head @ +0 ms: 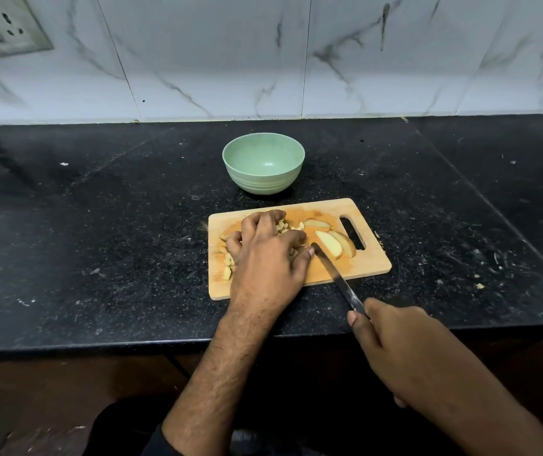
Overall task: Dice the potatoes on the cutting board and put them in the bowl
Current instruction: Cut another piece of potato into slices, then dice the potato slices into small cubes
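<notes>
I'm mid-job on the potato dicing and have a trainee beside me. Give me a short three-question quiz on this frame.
1. True or false: the green bowl already holds diced potato.
2. Which hand holds the knife? A) left B) right C) neither
3. Fill in: the uncut potato wedges lie on the cutting board near its ____ slot.

Key:
1. False; it is empty, and the diced pieces are on the board.
2. B; the right hand grips the handle, while the left hand is curled over the diced pieces.
3. handle
</notes>
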`<state>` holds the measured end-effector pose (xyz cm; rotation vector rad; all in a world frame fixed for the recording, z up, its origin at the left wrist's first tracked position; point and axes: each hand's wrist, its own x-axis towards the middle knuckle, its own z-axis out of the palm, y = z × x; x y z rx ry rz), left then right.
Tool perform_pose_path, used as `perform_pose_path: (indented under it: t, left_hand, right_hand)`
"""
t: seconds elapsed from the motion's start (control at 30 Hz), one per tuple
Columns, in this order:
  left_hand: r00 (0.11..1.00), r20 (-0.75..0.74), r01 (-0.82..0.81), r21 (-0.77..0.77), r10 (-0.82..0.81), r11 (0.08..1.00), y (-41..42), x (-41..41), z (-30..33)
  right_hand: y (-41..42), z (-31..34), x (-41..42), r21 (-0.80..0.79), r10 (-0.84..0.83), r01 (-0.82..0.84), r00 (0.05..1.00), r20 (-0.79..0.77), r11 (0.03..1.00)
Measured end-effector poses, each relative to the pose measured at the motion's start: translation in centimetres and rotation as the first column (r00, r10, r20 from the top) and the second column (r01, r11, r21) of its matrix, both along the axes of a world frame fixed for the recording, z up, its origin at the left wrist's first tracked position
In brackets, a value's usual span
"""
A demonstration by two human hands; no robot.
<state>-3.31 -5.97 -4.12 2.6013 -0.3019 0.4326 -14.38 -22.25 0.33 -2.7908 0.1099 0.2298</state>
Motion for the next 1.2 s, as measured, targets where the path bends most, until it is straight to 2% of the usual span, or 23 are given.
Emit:
perform_pose_path:
  t: [0.27,0.6,0.8,1.0,1.13,1.2]
  left_hand:
    - [0.993,-0.027,-0.119,-0.059,0.118,0.991,-0.1,0.2,0.0]
    - [0.994,0.003,-0.105,-0.066,0.105,0.992,-0.4,0.3,0.0]
    - [0.994,0.065,-0.079,-0.184,0.092,0.98,-0.3,0.2,-0.1]
    - [0.995,0.049,0.095,-0.088,-0.091,0.991,0.2,-0.5,0.1]
    - [0.999,0.022,0.046,0.045,-0.047,0.998,-0.3,-0.4,0.4]
    - [1.0,0.026,-0.005,0.035,0.004,0.999,-0.6,-0.3,0.4]
  right_hand:
    - [-0.3,0.0,0.2,0.002,-0.007,0.007,1.0,0.013,1.0]
    - [-0.4,-0.2,0.4,0.031,-0.026,0.025,1.0,0.005,0.999]
    - [-0.4,-0.2,0.3,0.025,-0.027,0.027,1.0,0.005,0.999]
    - [0.4,0.3,0.4,0.064,-0.007,0.007,1.0,-0.001,0.998]
    - [-0.1,0.5,0.5,0.063,-0.023,0.021,0.999,0.031,0.998]
    - [-0.4,0.5,0.5,0.049,-0.037,0.036,0.999,0.025,0.998]
